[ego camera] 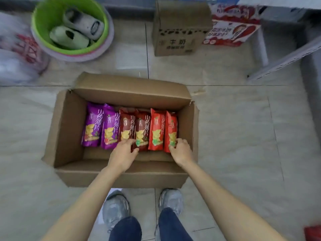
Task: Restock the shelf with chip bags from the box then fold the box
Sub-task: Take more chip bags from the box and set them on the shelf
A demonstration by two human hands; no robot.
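Six chip bags lie side by side in the open cardboard box (69,129) on the tiled floor: two purple bags (99,126), two dark red bags (134,127) and two bright red bags (163,129). The left hand (122,154) reaches in, fingers partly curled over the near ends of the dark red bags. The right hand (181,151) curls its fingers round the near end of the rightmost bright red bag (172,127).
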